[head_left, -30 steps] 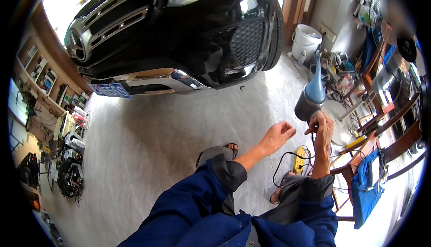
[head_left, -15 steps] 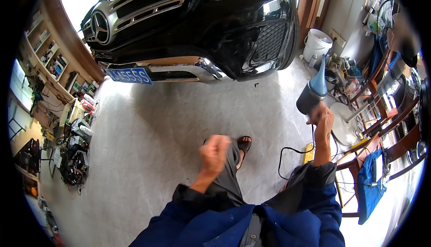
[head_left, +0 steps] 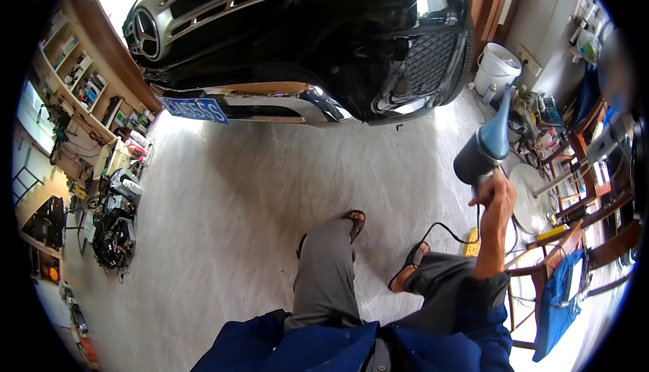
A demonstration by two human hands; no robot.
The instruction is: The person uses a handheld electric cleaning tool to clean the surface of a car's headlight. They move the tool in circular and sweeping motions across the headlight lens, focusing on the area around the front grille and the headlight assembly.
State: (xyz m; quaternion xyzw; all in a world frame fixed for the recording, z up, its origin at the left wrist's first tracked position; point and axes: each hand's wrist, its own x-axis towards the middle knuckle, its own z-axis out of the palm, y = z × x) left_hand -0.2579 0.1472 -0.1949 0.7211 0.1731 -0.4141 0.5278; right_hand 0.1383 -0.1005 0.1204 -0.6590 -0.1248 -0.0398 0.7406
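My right hand (head_left: 494, 199) grips a black cylindrical blower (head_left: 475, 162) by its lower end, with the blue tapered nozzle (head_left: 497, 132) pointing upward and slightly right. A black cord (head_left: 443, 227) loops from it across the floor near a yellow power strip (head_left: 471, 242). Beyond the blower, at the top of the view, stands the front bumper of a black car (head_left: 351, 47), apart from the nozzle. My left hand is out of view. My legs and sandalled feet show below.
Wooden chairs (head_left: 537, 270) with a blue cloth (head_left: 562, 304) crowd the right, beside a round stand base (head_left: 527, 199). A white bucket (head_left: 497, 67) and assorted clutter line the right wall. Shelves (head_left: 81, 78) and tangled equipment (head_left: 113, 226) run along the left side.
My left hand has swung down and out of view. My right hand and the blower have shifted slightly right. My legs have moved, and the right foot now shows more clearly.
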